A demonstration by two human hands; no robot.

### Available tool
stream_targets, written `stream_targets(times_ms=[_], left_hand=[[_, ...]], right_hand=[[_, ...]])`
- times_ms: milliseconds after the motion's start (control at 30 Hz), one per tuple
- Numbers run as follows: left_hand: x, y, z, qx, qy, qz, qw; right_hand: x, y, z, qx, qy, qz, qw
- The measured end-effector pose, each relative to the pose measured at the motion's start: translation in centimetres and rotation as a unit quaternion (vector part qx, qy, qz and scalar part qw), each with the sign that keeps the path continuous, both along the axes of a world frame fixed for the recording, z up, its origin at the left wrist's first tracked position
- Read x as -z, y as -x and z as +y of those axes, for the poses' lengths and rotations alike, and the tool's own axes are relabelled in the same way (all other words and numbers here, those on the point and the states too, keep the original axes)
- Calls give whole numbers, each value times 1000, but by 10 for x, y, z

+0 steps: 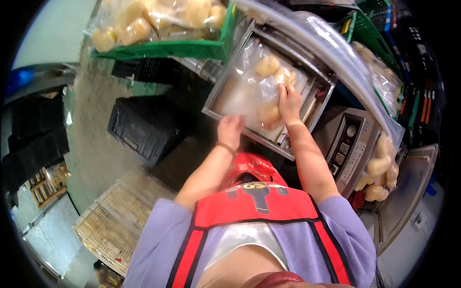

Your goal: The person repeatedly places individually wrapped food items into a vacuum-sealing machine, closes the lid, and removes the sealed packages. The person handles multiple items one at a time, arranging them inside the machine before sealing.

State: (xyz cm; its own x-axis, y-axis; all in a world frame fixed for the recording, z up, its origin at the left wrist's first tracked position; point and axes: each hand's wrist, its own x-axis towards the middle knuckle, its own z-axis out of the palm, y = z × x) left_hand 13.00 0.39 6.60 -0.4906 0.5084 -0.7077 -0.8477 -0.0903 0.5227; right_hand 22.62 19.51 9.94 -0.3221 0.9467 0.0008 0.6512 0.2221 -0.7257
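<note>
A clear plastic bag of peeled potatoes (268, 91) lies in the metal chamber (248, 131) of a vacuum sealing machine. My right hand (290, 102) grips the bag on its right side, with the fingertips against one potato. At the chamber's near left rim is my left hand (230, 131), slightly blurred, its fingers apart and nothing visible in it. Beneath the bag is a whitish plate (234, 99). A bar (306, 108) runs along the chamber's right side.
A curved clear cover (324, 30) rises behind the chamber. To the right are a control panel (345, 144) and more bagged potatoes (381, 169). A green crate (162, 48) holds bagged potatoes at upper left. Black crate (135, 131) and cream crates (111, 219) stand on the floor at left.
</note>
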Motion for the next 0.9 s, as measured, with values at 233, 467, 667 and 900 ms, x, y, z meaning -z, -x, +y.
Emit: stream_targets(times_ms=[233, 467, 667, 900], left_hand=[[64, 39, 31, -105, 77, -132, 983], [73, 50, 49, -150, 141, -183, 961], [79, 58, 48, -163, 173, -218, 946], [67, 51, 32, -98, 142, -173, 970]], right_hand=[[47, 93, 35, -66, -8, -194, 979], [88, 141, 46, -140, -83, -338, 927], [88, 157, 39, -114, -71, -331, 934], [96, 150, 43, -137, -103, -310, 935]])
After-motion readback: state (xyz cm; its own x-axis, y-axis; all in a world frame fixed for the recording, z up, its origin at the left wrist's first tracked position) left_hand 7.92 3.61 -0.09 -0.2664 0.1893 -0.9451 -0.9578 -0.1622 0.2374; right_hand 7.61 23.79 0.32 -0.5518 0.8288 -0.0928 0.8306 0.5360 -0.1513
